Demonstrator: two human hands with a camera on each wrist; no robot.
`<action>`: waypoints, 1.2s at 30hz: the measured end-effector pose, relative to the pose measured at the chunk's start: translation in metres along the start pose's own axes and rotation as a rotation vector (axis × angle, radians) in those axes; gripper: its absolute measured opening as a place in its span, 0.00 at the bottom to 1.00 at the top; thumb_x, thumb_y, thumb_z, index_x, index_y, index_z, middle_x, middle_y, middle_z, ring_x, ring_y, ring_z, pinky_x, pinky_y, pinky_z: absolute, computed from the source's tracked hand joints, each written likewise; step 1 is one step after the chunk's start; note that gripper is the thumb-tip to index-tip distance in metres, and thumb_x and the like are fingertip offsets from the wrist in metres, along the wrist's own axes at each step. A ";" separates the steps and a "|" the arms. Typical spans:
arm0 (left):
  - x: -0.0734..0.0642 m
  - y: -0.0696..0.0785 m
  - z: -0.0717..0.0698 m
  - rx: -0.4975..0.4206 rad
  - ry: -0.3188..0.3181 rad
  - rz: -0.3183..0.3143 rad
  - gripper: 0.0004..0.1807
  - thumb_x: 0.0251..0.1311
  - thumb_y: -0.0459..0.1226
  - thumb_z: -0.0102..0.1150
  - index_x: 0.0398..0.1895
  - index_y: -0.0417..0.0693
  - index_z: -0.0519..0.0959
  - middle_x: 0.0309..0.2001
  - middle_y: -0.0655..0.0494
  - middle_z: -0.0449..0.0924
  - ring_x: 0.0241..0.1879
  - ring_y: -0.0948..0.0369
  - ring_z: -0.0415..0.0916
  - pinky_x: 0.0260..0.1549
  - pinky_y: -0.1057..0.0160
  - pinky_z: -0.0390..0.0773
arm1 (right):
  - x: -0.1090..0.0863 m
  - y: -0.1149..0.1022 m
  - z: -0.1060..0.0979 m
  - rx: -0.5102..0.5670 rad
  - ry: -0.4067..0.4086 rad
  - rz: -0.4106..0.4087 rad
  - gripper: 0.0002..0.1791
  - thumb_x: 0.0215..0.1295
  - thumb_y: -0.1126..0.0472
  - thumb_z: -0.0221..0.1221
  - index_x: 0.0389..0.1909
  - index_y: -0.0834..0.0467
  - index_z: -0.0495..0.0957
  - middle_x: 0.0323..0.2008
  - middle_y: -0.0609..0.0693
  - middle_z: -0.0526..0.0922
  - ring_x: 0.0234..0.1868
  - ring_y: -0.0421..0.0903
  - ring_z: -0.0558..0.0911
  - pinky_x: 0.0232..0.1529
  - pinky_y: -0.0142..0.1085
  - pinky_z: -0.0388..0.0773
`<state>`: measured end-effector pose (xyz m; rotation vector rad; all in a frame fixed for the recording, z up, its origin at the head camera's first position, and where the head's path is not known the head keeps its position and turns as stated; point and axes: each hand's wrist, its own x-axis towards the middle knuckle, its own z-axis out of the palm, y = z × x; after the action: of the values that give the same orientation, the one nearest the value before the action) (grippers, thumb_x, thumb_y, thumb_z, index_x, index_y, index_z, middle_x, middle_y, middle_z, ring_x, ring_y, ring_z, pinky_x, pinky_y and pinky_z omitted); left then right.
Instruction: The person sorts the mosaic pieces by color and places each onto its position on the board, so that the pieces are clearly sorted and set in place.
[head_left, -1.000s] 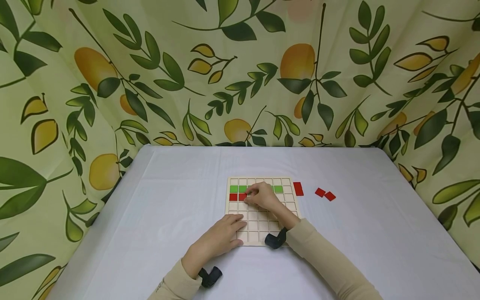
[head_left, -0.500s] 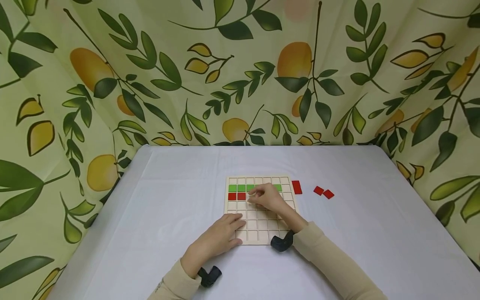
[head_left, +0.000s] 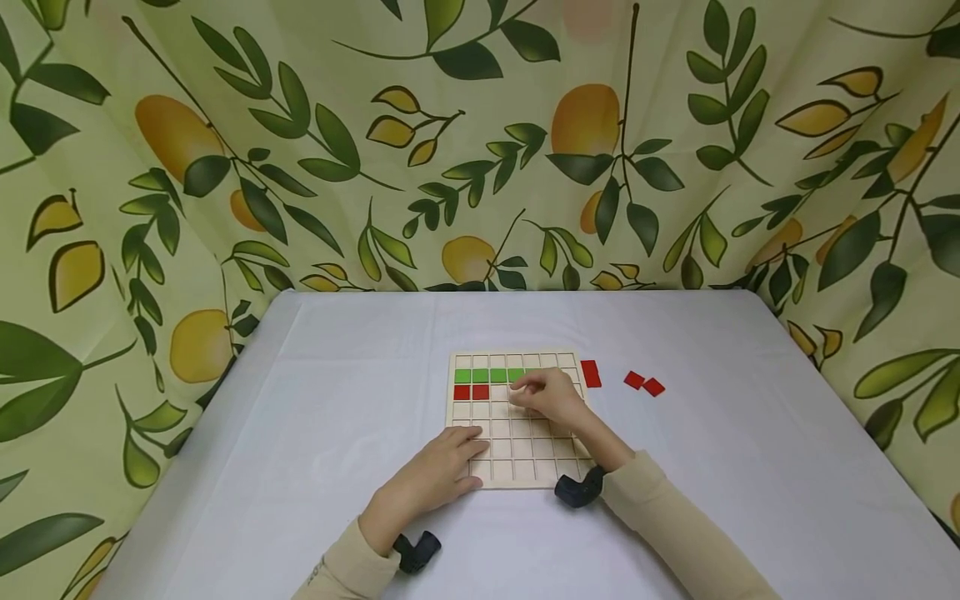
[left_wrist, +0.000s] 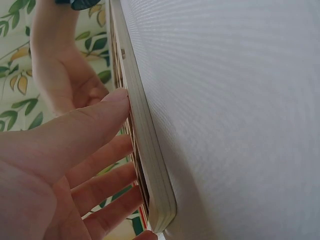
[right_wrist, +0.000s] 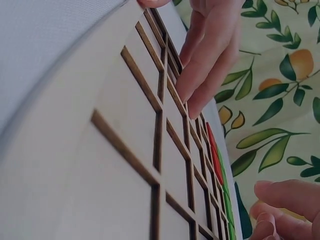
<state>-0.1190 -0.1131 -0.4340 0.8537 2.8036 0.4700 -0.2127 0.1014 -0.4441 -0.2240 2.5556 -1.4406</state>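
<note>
A pale wooden grid board (head_left: 480, 473) lies on the table with green square tiles (head_left: 481, 377) in its second row. Two red square tiles (head_left: 480, 392) sit side by side at the left of the row below. My left hand (head_left: 435, 473) rests on the board's lower left edge, fingers spread on its face and thumb at the near rim. Above the board's upper right part hovers my right hand (head_left: 553, 398), fingers loosely bent, covering some cells. Nothing shows between the right thumb and fingers (right_wrist: 285, 202) in the right wrist view.
A red rectangular piece (head_left: 591, 373) lies by the board's upper right edge. Farther right are two loose red squares (head_left: 643, 384), close together. A white cloth covers the table (head_left: 712, 433); a patterned curtain (head_left: 480, 167) hangs behind and at both sides.
My right hand has drawn back to the right from the second red tile, uncovering more of the green row. The left hand stays in place on the board.
</note>
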 end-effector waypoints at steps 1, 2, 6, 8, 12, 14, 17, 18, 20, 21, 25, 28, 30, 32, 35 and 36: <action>0.000 0.000 0.000 -0.001 0.000 0.001 0.27 0.61 0.42 0.62 0.62 0.42 0.73 0.67 0.45 0.69 0.67 0.50 0.67 0.66 0.50 0.71 | 0.000 0.000 -0.001 -0.006 0.004 0.000 0.10 0.56 0.63 0.66 0.38 0.64 0.85 0.19 0.46 0.75 0.20 0.39 0.71 0.22 0.27 0.70; 0.000 0.000 0.000 -0.002 0.001 0.001 0.27 0.61 0.42 0.62 0.62 0.42 0.73 0.67 0.45 0.69 0.67 0.50 0.67 0.66 0.50 0.71 | -0.001 0.001 -0.002 -0.006 0.003 -0.001 0.10 0.55 0.63 0.67 0.38 0.64 0.84 0.19 0.46 0.75 0.20 0.39 0.71 0.22 0.27 0.70; 0.000 0.001 -0.001 -0.001 0.000 0.002 0.27 0.61 0.42 0.62 0.62 0.42 0.73 0.67 0.45 0.70 0.67 0.50 0.67 0.66 0.50 0.71 | -0.003 0.004 -0.007 0.010 0.003 -0.016 0.11 0.55 0.63 0.67 0.37 0.65 0.84 0.19 0.47 0.75 0.20 0.39 0.70 0.21 0.26 0.69; 0.000 0.001 -0.001 -0.003 0.000 0.000 0.27 0.61 0.42 0.62 0.62 0.42 0.73 0.67 0.45 0.70 0.67 0.49 0.67 0.66 0.50 0.71 | -0.005 0.004 -0.009 0.023 0.002 -0.032 0.11 0.55 0.63 0.67 0.37 0.65 0.84 0.19 0.46 0.75 0.19 0.38 0.70 0.20 0.26 0.69; -0.001 0.001 -0.001 -0.002 0.003 -0.002 0.27 0.61 0.42 0.62 0.62 0.42 0.73 0.67 0.45 0.70 0.67 0.49 0.67 0.66 0.50 0.71 | -0.010 0.003 -0.014 0.044 0.014 -0.048 0.11 0.55 0.63 0.67 0.37 0.65 0.84 0.19 0.45 0.74 0.17 0.37 0.70 0.19 0.26 0.69; -0.001 0.001 -0.001 -0.001 0.006 0.000 0.27 0.61 0.42 0.62 0.62 0.41 0.74 0.67 0.45 0.70 0.67 0.49 0.67 0.66 0.50 0.71 | -0.010 0.002 -0.016 0.044 0.023 -0.017 0.11 0.55 0.63 0.67 0.37 0.65 0.84 0.20 0.45 0.75 0.18 0.38 0.70 0.19 0.27 0.70; -0.001 0.002 -0.001 0.003 0.008 0.003 0.27 0.61 0.42 0.62 0.61 0.42 0.74 0.66 0.45 0.70 0.66 0.50 0.67 0.66 0.51 0.71 | -0.010 0.004 -0.020 0.040 0.027 0.036 0.12 0.55 0.63 0.67 0.39 0.65 0.84 0.21 0.47 0.76 0.19 0.39 0.70 0.21 0.27 0.69; -0.001 0.002 -0.001 0.005 0.008 0.004 0.27 0.61 0.42 0.62 0.61 0.42 0.74 0.66 0.45 0.70 0.66 0.50 0.67 0.66 0.51 0.71 | -0.011 0.005 -0.021 0.036 0.026 0.043 0.13 0.55 0.63 0.67 0.40 0.65 0.84 0.21 0.48 0.76 0.20 0.40 0.71 0.21 0.27 0.70; -0.001 0.001 0.000 0.008 0.007 0.005 0.27 0.60 0.42 0.62 0.61 0.42 0.74 0.66 0.45 0.70 0.66 0.50 0.67 0.66 0.51 0.71 | -0.012 0.006 -0.024 0.035 0.026 0.039 0.13 0.56 0.63 0.67 0.40 0.65 0.83 0.20 0.47 0.75 0.20 0.40 0.71 0.21 0.27 0.69; -0.001 0.001 0.000 0.008 0.006 0.004 0.27 0.60 0.42 0.62 0.62 0.42 0.74 0.66 0.46 0.70 0.66 0.50 0.67 0.66 0.51 0.71 | -0.013 0.006 -0.025 0.034 0.028 0.030 0.13 0.56 0.62 0.67 0.40 0.66 0.83 0.19 0.46 0.75 0.20 0.40 0.70 0.21 0.27 0.68; -0.001 0.001 0.000 0.010 0.005 0.001 0.27 0.60 0.42 0.63 0.62 0.43 0.74 0.67 0.46 0.70 0.67 0.50 0.67 0.66 0.52 0.71 | -0.018 0.007 -0.031 0.027 0.043 -0.029 0.14 0.55 0.62 0.67 0.39 0.68 0.83 0.18 0.44 0.73 0.18 0.38 0.69 0.18 0.27 0.66; -0.001 0.001 0.000 0.011 0.006 -0.001 0.27 0.60 0.42 0.63 0.62 0.42 0.74 0.67 0.46 0.70 0.67 0.50 0.67 0.66 0.52 0.71 | -0.019 0.010 -0.035 0.034 0.051 -0.008 0.14 0.55 0.63 0.67 0.40 0.69 0.82 0.18 0.44 0.74 0.17 0.38 0.68 0.18 0.27 0.66; -0.001 0.002 0.000 0.012 0.006 0.001 0.27 0.60 0.42 0.62 0.62 0.42 0.73 0.67 0.46 0.70 0.67 0.50 0.67 0.66 0.51 0.71 | -0.019 0.013 -0.037 0.047 0.054 0.029 0.15 0.56 0.64 0.66 0.41 0.69 0.82 0.19 0.45 0.74 0.18 0.38 0.68 0.19 0.27 0.66; -0.001 0.002 0.000 0.010 0.006 0.003 0.27 0.60 0.42 0.62 0.62 0.42 0.73 0.67 0.46 0.70 0.66 0.50 0.67 0.66 0.51 0.71 | -0.020 0.015 -0.040 0.044 0.060 0.047 0.15 0.56 0.64 0.66 0.42 0.69 0.82 0.19 0.45 0.74 0.18 0.39 0.68 0.19 0.27 0.67; -0.002 0.002 0.000 0.011 0.008 0.004 0.27 0.60 0.42 0.62 0.62 0.42 0.74 0.67 0.45 0.69 0.66 0.50 0.67 0.66 0.51 0.71 | -0.022 0.016 -0.043 0.028 0.075 0.059 0.15 0.56 0.64 0.67 0.43 0.68 0.82 0.19 0.45 0.74 0.19 0.40 0.69 0.19 0.27 0.68; -0.002 0.002 0.000 0.009 0.009 0.003 0.27 0.60 0.42 0.62 0.62 0.42 0.74 0.67 0.45 0.69 0.67 0.50 0.67 0.66 0.51 0.71 | -0.022 0.016 -0.045 0.023 0.079 0.062 0.15 0.56 0.63 0.67 0.43 0.67 0.82 0.19 0.45 0.74 0.20 0.41 0.70 0.20 0.27 0.68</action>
<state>-0.1165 -0.1122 -0.4329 0.8595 2.8147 0.4634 -0.2026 0.1520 -0.4334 -0.0849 2.5815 -1.4842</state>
